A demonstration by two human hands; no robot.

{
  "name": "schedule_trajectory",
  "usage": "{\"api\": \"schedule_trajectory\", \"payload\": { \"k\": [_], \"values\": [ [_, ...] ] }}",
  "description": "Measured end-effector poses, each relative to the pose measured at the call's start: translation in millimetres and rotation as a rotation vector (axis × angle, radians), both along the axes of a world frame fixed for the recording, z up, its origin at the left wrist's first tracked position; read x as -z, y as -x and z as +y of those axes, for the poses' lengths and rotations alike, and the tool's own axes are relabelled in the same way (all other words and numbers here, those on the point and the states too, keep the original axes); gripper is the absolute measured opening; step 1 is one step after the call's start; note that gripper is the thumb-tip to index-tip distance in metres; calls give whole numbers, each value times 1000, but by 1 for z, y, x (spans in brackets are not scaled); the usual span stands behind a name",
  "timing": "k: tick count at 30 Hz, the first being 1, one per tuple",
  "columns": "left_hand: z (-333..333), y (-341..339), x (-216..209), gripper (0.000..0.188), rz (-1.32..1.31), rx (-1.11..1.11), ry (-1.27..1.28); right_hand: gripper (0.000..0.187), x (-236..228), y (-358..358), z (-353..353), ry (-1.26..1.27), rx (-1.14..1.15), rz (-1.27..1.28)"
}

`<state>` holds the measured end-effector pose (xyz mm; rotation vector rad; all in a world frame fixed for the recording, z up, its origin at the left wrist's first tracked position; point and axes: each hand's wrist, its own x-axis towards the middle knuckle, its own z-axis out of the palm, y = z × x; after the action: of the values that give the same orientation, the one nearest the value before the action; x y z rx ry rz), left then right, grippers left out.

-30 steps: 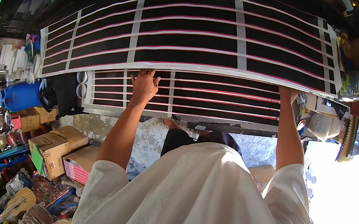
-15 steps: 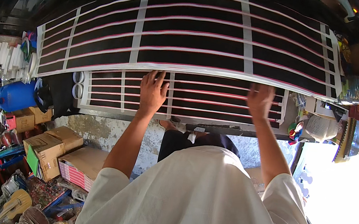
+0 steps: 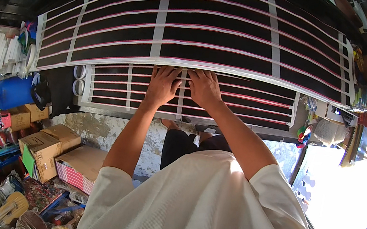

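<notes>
A broad stack of printed sheets (image 3: 220,38), black panels parted by white and thin red lines, spans the far side. Below its near edge lies a second sheet (image 3: 243,106) with the same black panels and red-white stripes. Over this lower sheet are my left hand (image 3: 164,86) and my right hand (image 3: 204,89), side by side, thumbs close together. Both have their fingers stretched forward to the near edge of the upper stack. The fingertips meet that edge; whether they reach under it I cannot tell. Nothing shows in either palm.
Two white rolls (image 3: 79,79) stand left of the lower sheet. Further left is a blue drum (image 3: 13,94). Cardboard boxes (image 3: 47,150) and wrapped goods sit at lower left. A plastic-wrapped bundle (image 3: 328,132) and colourful ribbons (image 3: 304,134) lie on the right.
My right hand has moved left from the right part of the lower sheet to beside my left hand. My left hand has shifted slightly right. The view has shifted a little.
</notes>
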<state>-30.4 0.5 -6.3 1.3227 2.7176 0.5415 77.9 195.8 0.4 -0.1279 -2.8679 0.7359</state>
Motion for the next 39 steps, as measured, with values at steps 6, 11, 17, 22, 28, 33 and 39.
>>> {"api": "schedule_trajectory", "payload": {
  "k": [6,11,17,22,28,33,39],
  "values": [
    [-2,2,1,56,-6,7,5,48,-1,2,-4,-48,13,-38],
    [-2,2,1,56,-14,7,-6,51,-1,2,-5,-30,19,-40],
    [-3,2,2,57,-6,10,-15,52,-2,1,-4,2,13,-35],
    [-3,1,6,57,3,5,-13,51,-4,2,-6,-27,23,-55],
    [-2,2,7,57,-6,-1,3,54,-3,2,-4,-85,4,-88],
    [-3,3,6,56,-42,-4,36,54,-3,1,-3,-82,-6,-54],
    [-4,2,5,57,-20,5,1,57,-5,1,-8,-140,14,-39]
  ]
}}
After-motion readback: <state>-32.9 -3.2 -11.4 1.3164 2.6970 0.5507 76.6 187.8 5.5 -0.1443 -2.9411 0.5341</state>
